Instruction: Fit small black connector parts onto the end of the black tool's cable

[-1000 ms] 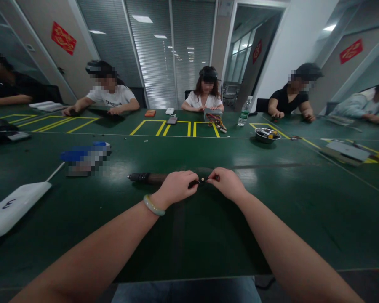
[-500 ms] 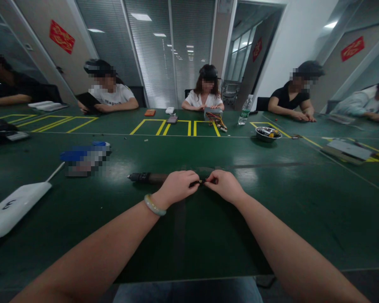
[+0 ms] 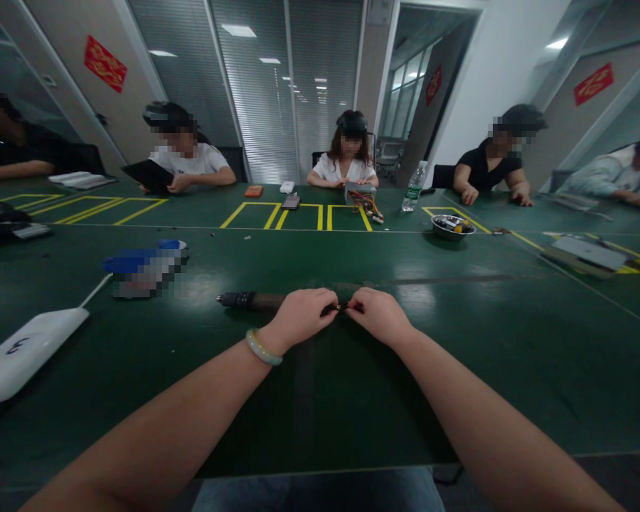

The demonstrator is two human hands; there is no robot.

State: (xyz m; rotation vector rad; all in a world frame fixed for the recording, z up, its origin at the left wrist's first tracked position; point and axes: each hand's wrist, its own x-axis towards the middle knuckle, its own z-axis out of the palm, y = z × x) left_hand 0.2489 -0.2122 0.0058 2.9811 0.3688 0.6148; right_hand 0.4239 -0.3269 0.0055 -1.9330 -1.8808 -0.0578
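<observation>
Close together over the table, my left hand [image 3: 308, 311] and my right hand [image 3: 377, 313] are both closed in a pinch. Between their fingertips shows a small dark piece with a brass-coloured spot [image 3: 340, 307]; its kind is too small to make out, and the fingers cover most of it. Just behind my left hand lies a dark electric screwdriver [image 3: 250, 301], its chuck end pointing left. My left hand hides its right end. A pale bangle [image 3: 263, 347] circles my left wrist.
At left are a white power strip [image 3: 35, 352] and a blue-and-white item [image 3: 144, 267], partly blurred. Farther back stand a metal bowl [image 3: 452, 227] of small parts, a water bottle [image 3: 413, 188] and a grey box with wires [image 3: 360, 190]. Several people sit across the green table [image 3: 320, 405].
My hands stay nearly in place, with the fingertips slightly shifted. Across the table, the person at right has moved their hands apart, and the person at left has shifted a black tablet-like item.
</observation>
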